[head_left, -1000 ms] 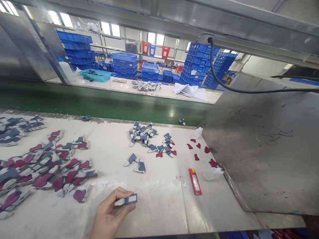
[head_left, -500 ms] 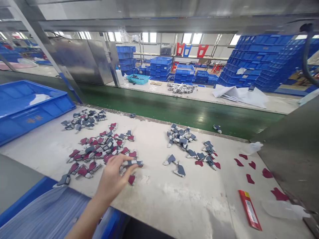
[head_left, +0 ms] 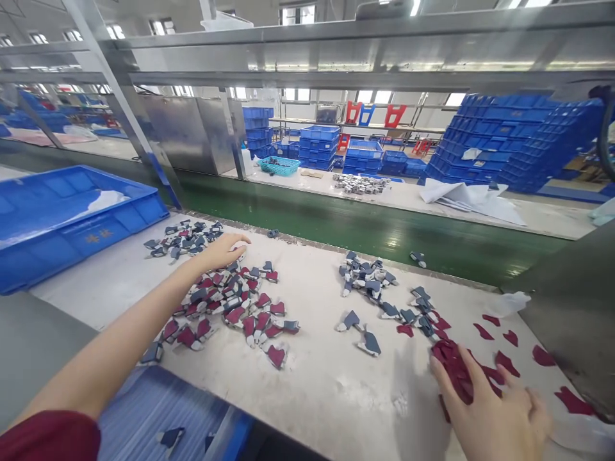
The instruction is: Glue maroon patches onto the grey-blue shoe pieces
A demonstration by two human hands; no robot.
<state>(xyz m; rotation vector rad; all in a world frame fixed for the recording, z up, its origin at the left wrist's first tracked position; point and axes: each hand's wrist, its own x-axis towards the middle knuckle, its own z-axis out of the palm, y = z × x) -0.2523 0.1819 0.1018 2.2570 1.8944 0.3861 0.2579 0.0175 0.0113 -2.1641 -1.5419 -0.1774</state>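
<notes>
My left hand point(head_left: 223, 251) stretches over the far side of a pile of small maroon and grey-blue pieces with white parts point(head_left: 235, 301), its fingers extended and apart. Nothing shows in it, though its underside is hidden. At the right, my right hand point(head_left: 494, 413) has thumb and fingers around a clump of flat maroon pieces point(head_left: 452, 368), low over the worktable point(head_left: 327, 390). More flat maroon pieces point(head_left: 507, 363) lie loose beyond that hand. A second group of grey-blue pieces point(head_left: 368, 275) lies near the table's middle.
A large blue crate point(head_left: 96, 237) stands at the left. Below the front edge, a plastic-lined blue bin point(head_left: 192, 403) holds a few pieces. A green conveyor belt point(head_left: 336, 221) runs behind the table, with one piece point(head_left: 418, 258) on it. A metal panel point(head_left: 571, 307) bounds the right side.
My left hand has let go of the grey-blue piece and moved to the pile's far side. My right hand has come into view with a clump of maroon pieces. The view has tilted up.
</notes>
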